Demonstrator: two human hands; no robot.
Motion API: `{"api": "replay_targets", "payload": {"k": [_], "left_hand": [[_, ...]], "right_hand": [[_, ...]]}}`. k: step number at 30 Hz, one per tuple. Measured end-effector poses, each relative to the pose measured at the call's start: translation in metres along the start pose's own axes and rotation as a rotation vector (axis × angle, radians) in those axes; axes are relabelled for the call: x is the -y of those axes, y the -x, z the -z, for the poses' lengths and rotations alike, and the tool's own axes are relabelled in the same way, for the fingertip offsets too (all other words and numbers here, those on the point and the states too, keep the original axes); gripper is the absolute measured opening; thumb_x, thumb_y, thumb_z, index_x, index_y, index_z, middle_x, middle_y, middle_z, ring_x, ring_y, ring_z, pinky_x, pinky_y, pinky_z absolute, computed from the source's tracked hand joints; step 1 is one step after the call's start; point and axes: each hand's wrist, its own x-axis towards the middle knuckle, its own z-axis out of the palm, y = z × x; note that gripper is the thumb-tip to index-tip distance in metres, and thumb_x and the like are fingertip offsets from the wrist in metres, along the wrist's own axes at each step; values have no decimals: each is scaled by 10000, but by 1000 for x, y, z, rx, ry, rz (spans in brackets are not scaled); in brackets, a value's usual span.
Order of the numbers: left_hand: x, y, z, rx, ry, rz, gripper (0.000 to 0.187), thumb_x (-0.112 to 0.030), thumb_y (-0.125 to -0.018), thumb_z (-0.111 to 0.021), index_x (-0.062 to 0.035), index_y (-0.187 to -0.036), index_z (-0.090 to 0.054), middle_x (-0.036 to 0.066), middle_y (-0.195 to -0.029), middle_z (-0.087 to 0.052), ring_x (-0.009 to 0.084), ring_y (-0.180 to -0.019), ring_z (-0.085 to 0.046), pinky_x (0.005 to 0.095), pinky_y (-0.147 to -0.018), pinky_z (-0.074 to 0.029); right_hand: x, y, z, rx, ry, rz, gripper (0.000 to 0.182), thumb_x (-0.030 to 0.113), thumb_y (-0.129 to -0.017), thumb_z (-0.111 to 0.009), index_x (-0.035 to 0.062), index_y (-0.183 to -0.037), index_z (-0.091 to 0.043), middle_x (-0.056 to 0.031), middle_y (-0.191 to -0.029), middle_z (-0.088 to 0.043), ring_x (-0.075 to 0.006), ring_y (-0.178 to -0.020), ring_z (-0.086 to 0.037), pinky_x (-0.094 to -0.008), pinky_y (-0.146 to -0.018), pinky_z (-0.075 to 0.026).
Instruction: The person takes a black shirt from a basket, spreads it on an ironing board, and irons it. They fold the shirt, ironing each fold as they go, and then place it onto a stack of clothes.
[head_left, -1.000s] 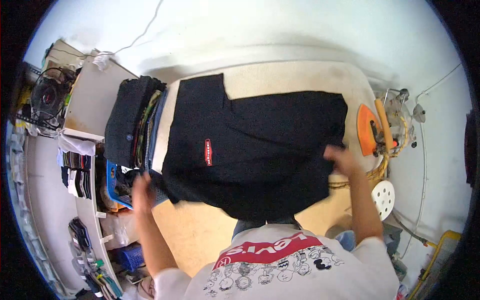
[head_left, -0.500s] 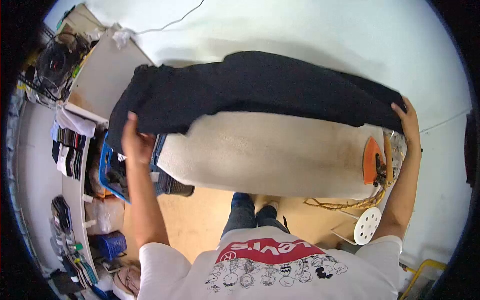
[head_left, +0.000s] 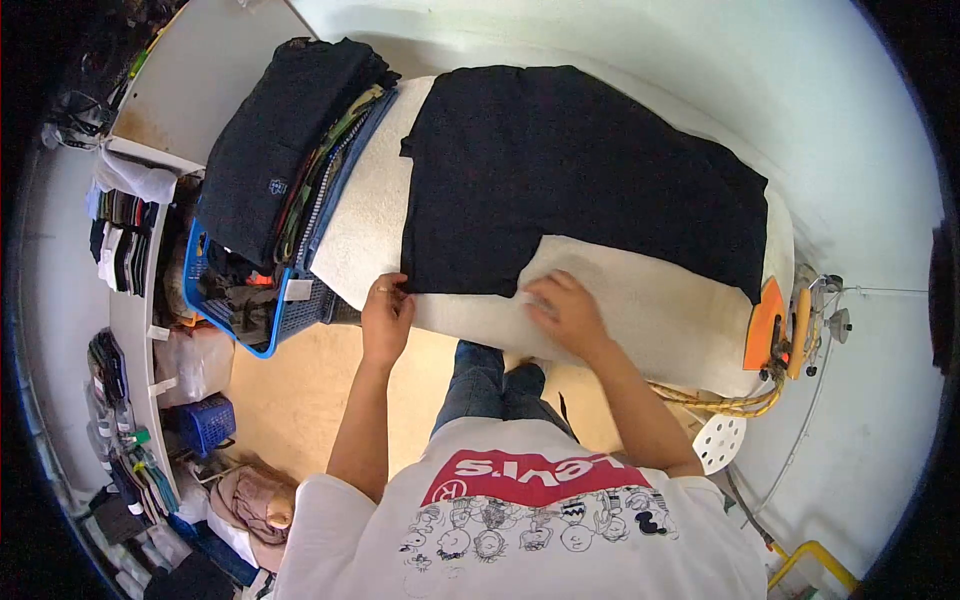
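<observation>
Just beyond the left hand (head_left: 387, 318) lies black cloth (head_left: 565, 165).

In the upper middle of the frame, a black garment (head_left: 580, 165) is lying spread across a pale ironing board (head_left: 660, 325). The left hand (head_left: 388, 318) is touching its lower left corner, while the right hand (head_left: 567, 312), fingers bent, is reaching toward the next corner along the lower edge; whether it is touching the cloth is unclear. At the right, an orange iron (head_left: 764, 328) is resting beside the garment's tip, and a yellow cord (head_left: 735, 406) is looping below. A white stool (head_left: 718, 445) is standing lower right. At the upper left, folded clothes (head_left: 290, 140) are forming a pile above a blue basket (head_left: 262, 350).
</observation>
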Motion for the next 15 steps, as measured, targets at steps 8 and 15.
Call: {"api": "replay_targets", "payload": {"k": [8, 15], "left_hand": [[-3, -12, 13, 64, -135, -54, 247, -10, -788, -704, 9, -1012, -601, 137, -847, -624, 216, -707, -621, 332, -662, -505], [-13, -13, 31, 122, -214, -60, 203, -43, -814, -683, -13, -975, -564, 152, -770, -629, 282, -691, -640, 372, -654, -511]], "right_hand": [[13, -26, -22, 40, -89, -163, 127, 154, -812, -702, 80, -907, -661, -86, -902, -614, -257, -830, -623, -381, -771, -489], [20, -20, 12, -91, -186, -143, 107, 40, -782, -670, 52, -880, -627, -107, -867, -596, -246, -790, -648, -371, -687, -530]]}}
